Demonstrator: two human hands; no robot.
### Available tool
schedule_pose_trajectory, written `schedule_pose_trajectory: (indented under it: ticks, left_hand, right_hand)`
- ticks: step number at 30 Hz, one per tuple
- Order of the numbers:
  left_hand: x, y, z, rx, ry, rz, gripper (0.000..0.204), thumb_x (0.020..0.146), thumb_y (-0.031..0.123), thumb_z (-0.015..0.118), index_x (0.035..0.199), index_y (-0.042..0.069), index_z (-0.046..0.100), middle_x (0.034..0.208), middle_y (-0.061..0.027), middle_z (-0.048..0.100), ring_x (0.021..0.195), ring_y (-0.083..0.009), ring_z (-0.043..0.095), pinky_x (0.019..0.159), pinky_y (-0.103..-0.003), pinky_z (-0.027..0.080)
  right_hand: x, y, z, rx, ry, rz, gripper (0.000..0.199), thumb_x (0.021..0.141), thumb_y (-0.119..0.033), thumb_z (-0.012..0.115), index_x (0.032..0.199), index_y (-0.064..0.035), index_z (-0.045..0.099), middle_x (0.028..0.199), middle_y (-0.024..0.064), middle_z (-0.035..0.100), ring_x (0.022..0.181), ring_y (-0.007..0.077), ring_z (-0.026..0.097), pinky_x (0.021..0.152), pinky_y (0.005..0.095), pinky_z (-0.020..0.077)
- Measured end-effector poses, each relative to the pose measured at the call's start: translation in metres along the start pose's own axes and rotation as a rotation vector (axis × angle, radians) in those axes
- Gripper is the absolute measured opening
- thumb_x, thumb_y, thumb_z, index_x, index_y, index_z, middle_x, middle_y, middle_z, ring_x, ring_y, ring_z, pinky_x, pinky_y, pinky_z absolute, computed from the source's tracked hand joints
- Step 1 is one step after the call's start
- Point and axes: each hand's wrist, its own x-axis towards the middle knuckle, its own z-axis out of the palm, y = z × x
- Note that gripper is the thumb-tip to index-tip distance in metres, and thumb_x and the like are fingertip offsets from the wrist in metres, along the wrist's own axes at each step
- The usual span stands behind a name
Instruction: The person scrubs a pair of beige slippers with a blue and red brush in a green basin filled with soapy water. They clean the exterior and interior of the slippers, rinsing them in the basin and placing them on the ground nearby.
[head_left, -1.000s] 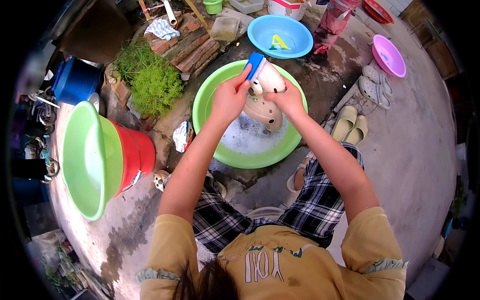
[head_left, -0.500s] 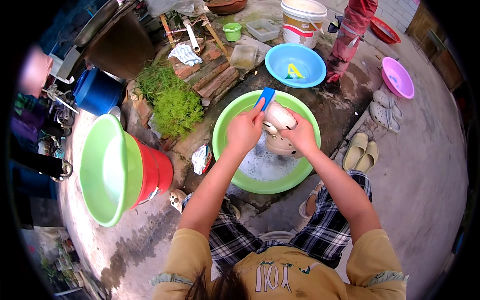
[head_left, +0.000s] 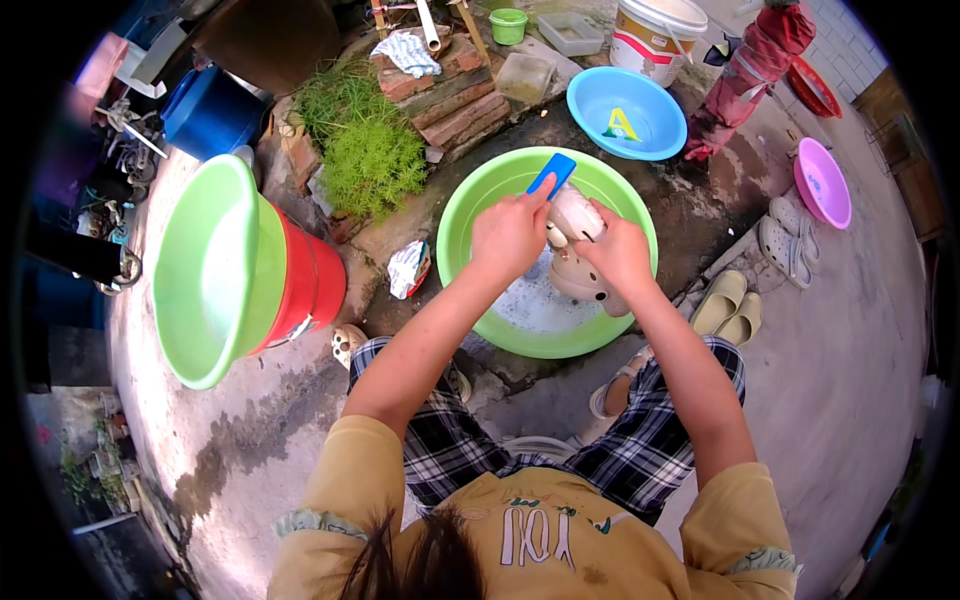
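Observation:
A blue-backed scrubbing brush (head_left: 558,174) is gripped in my left hand (head_left: 508,236), its working side pressed against a wet pale clog (head_left: 578,211). My right hand (head_left: 620,252) grasps that clog from the right, its fingers closed round the shoe. Both hands are over a light green basin (head_left: 452,236) on the ground, which holds foamy soapy water (head_left: 532,310). Just below the held shoe is a second beige clog (head_left: 582,277) with holes in its upper, partly hidden by my right hand.
At left, another green basin (head_left: 240,270) tilts on a red bucket (head_left: 305,270). A crumpled packet (head_left: 408,269) lies beside the washing basin. Beyond it are a blue basin (head_left: 640,135) and stacked bricks (head_left: 465,125). Slippers (head_left: 727,308), clogs (head_left: 785,250) and a pink basin (head_left: 823,185) line the right.
The whole view has shifted a little, so the surroundings sit differently. The brush is angled further right against the clog. Both hands keep their grips.

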Motion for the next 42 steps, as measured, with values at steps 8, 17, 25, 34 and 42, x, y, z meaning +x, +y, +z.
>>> schedule_pose_trajectory:
  ticks: [8, 17, 25, 34, 42]
  left_hand:
    - [-0.003, -0.004, -0.003, 0.064, -0.014, -0.052, 0.035, 0.084, 0.021, 0.053, 0.119, 0.022, 0.056, 0.068, -0.0130, 0.057, 0.054, -0.0273, 0.058, 0.049, -0.040, 0.047]
    - [-0.013, 0.003, 0.001, 0.004, 0.058, 0.078, 0.033, 0.085, 0.021, 0.052, 0.117, 0.021, 0.057, 0.064, -0.0144, 0.057, 0.055, -0.0290, 0.059, 0.048, -0.041, 0.046]
    - [-0.007, 0.002, -0.004, -0.040, 0.032, -0.021, 0.039, 0.082, 0.016, 0.057, 0.121, 0.021, 0.055, 0.060, -0.0103, 0.053, 0.054, -0.0274, 0.055, 0.050, -0.039, 0.043]
    - [0.010, -0.015, -0.020, -0.803, 0.051, -0.361, 0.034, 0.083, 0.024, 0.063, 0.109, 0.003, 0.052, 0.068, 0.0014, 0.053, 0.053, -0.0050, 0.045, 0.046, -0.020, 0.036]
    - [0.011, -0.008, -0.048, -1.129, -0.231, -0.667, 0.044, 0.077, 0.049, 0.063, 0.088, 0.008, 0.052, 0.076, -0.0024, 0.056, 0.049, -0.0096, 0.053, 0.035, -0.018, 0.031]
  right_hand:
    - [0.002, -0.004, 0.007, -0.013, 0.023, -0.034, 0.069, 0.057, -0.019, 0.070, 0.122, -0.0061, 0.052, 0.077, 0.0160, 0.064, 0.071, 0.0297, 0.063, 0.067, 0.0376, 0.0496]
    - [0.003, -0.002, 0.005, -0.221, 0.004, -0.073, 0.058, 0.059, -0.018, 0.070, 0.115, -0.0066, 0.056, 0.074, 0.0149, 0.064, 0.070, 0.0301, 0.063, 0.065, 0.0389, 0.0498]
    - [-0.004, -0.007, -0.004, -0.169, 0.045, -0.132, 0.065, 0.060, -0.014, 0.066, 0.123, -0.0055, 0.050, 0.079, 0.0166, 0.064, 0.072, 0.0319, 0.063, 0.068, 0.0400, 0.0495]
    - [-0.008, -0.021, -0.014, 0.035, 0.010, -0.206, 0.068, 0.062, -0.013, 0.066, 0.128, -0.0160, 0.047, 0.101, 0.0158, 0.061, 0.084, 0.0295, 0.062, 0.074, 0.0372, 0.0498]
    - [-0.010, -0.018, -0.007, 0.105, 0.078, -0.341, 0.070, 0.064, -0.007, 0.065, 0.129, -0.0255, 0.045, 0.121, 0.0166, 0.052, 0.101, 0.0307, 0.057, 0.084, 0.0377, 0.0474]
